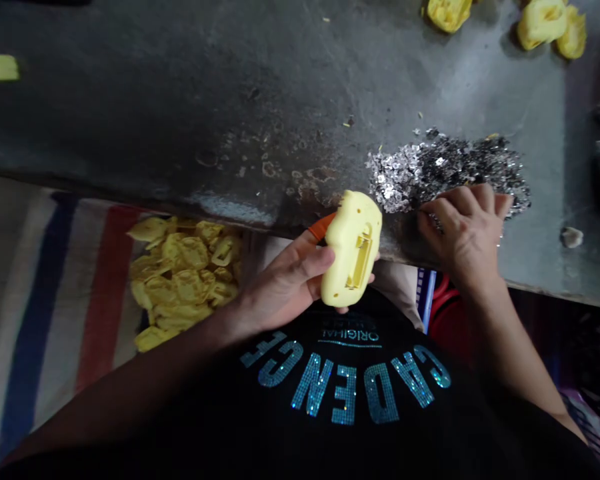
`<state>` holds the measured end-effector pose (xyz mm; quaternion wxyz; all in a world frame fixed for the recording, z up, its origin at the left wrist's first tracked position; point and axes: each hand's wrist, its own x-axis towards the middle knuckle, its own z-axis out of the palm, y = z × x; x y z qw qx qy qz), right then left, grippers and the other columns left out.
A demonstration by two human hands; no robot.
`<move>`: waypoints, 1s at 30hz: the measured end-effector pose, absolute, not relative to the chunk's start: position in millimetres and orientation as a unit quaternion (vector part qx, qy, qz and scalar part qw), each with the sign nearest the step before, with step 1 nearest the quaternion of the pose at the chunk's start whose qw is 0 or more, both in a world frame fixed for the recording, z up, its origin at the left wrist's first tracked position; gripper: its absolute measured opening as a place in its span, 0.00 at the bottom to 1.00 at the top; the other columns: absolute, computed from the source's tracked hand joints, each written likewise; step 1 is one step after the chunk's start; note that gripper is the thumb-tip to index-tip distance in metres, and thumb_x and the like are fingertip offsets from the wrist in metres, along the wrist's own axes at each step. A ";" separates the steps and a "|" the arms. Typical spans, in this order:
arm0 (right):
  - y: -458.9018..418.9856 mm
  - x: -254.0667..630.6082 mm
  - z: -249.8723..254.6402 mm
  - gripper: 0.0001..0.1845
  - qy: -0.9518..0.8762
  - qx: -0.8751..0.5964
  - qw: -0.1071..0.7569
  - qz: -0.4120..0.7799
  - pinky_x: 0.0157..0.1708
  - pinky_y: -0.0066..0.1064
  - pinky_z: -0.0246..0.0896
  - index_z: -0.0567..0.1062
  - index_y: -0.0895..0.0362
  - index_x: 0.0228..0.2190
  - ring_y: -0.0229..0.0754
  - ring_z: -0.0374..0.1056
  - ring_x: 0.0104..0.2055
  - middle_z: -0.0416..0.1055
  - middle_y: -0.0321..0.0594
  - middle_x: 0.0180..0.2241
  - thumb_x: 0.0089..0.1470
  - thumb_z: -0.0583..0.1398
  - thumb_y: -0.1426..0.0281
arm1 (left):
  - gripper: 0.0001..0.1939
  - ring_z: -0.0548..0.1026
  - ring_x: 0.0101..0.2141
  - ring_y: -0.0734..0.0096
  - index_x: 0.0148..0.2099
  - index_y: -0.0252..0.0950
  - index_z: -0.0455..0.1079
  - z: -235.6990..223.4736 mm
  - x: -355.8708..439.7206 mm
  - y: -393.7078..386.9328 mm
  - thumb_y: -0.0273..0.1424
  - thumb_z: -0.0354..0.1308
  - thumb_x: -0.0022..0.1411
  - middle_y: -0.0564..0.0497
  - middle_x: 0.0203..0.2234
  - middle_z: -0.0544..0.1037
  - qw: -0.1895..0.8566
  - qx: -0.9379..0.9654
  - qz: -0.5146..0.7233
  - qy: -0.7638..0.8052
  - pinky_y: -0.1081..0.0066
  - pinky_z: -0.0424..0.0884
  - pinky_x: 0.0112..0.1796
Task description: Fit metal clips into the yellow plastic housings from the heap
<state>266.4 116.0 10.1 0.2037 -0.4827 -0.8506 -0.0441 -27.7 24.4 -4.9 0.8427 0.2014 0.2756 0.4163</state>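
Yellow casing [339, 270] in the left hand [285, 283], at the near edge of the tabletop [180, 100], tilted, with a long rectangular recess facing the camera. Left grip pinching the casing between thumb and fingers, with something orange [321, 228] just beside. Right hand [467, 230] at the near side of a loose pile of small shiny metal pieces [450, 163], fingers bent down into it; impossible to tell whether pinching any.

Possible trouble, as a judgement: a drop of the casing past the tabletop edge, from a one-handed hold on a smooth-looking, rounded shell. Also possible: several metal pieces picked up at once, or some swept off the edge, because of tangled crowding so near the brink.

Around: to the left and below the tabletop, a heap of yellow parts [185, 270] beside striped sheeting [107, 300]; at the far right, more yellow parts [543, 23]; near the right hand, a small pale lump [572, 237]. In the way: mainly the right hand itself, hiding part of the pile.
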 end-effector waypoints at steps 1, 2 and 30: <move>112.7 264.6 14.1 0.07 -0.846 -0.478 0.236 -0.009 0.52 0.55 0.65 0.82 0.49 0.37 0.57 0.73 0.48 0.80 0.43 0.39 0.72 0.69 0.67 | 0.43 0.93 0.52 0.44 0.79 0.47 0.71 -6.2 -26.3 23.4 0.52 0.78 0.71 0.38 0.61 0.90 0.853 0.195 0.408 0.262 0.70 0.87 0.30; 108.2 261.8 18.8 0.06 -0.840 -0.468 0.272 0.043 0.51 0.53 0.67 0.82 0.48 0.38 0.56 0.74 0.46 0.81 0.42 0.39 0.72 0.69 0.67 | 0.41 0.93 0.52 0.43 0.78 0.47 0.72 -7.4 -25.0 22.4 0.51 0.78 0.71 0.38 0.61 0.90 0.863 0.190 0.398 0.247 0.69 0.88 0.31; 51.1 233.4 40.1 0.02 -0.841 -0.355 0.389 0.125 0.49 0.52 0.68 0.85 0.47 0.43 0.51 0.79 0.41 0.84 0.39 0.40 0.72 0.71 0.68 | 0.38 0.93 0.49 0.47 0.73 0.45 0.72 -1.2 -2.6 1.7 0.58 0.75 0.72 0.42 0.51 0.91 0.906 0.185 0.337 0.175 0.69 0.88 0.32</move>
